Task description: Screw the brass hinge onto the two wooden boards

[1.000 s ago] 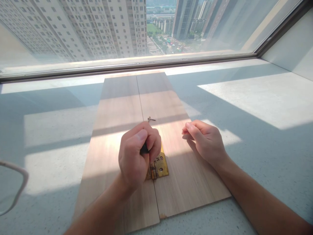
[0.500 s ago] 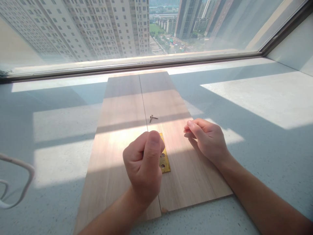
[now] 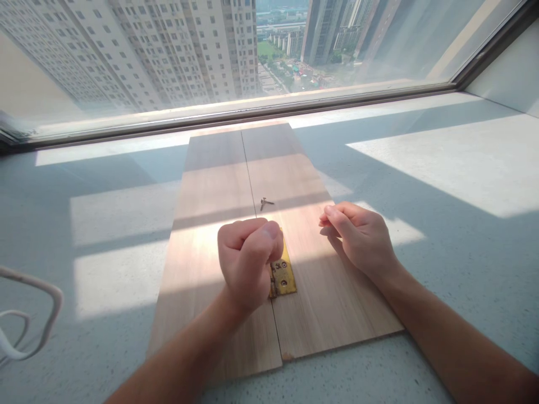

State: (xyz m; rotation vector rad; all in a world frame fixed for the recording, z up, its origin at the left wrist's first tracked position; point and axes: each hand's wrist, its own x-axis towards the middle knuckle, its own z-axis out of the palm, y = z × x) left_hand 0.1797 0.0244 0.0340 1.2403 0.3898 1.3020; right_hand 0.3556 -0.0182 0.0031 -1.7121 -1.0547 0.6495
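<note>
My left hand (image 3: 248, 258) is closed in a fist above a brass-coloured hinge (image 3: 289, 279), its thumb bent over the fingers. Whatever may be inside that fist is hidden. The hinge lies along the seam between two pale wooden boards, and the hand covers its left and upper part; screw holes show on the right leaf. My right hand (image 3: 362, 235) has its thumb and fingertips pressed together over the right board (image 3: 337, 297). I cannot make out whether anything small is in that pinch. Beyond the left fist, a few small screws (image 3: 265, 202) lie beside the seam.
The left board (image 3: 210, 191) and its neighbour rest on a speckled pale sill (image 3: 122, 280). A white looped cable (image 3: 53, 294) stands up at the left edge. A window frame (image 3: 168, 127) runs along the back, with tall buildings outside.
My left hand has turned, its thumb now tipping to the right, and more of the hinge shows. My right hand keeps the same pose. The view has shifted slightly.
</note>
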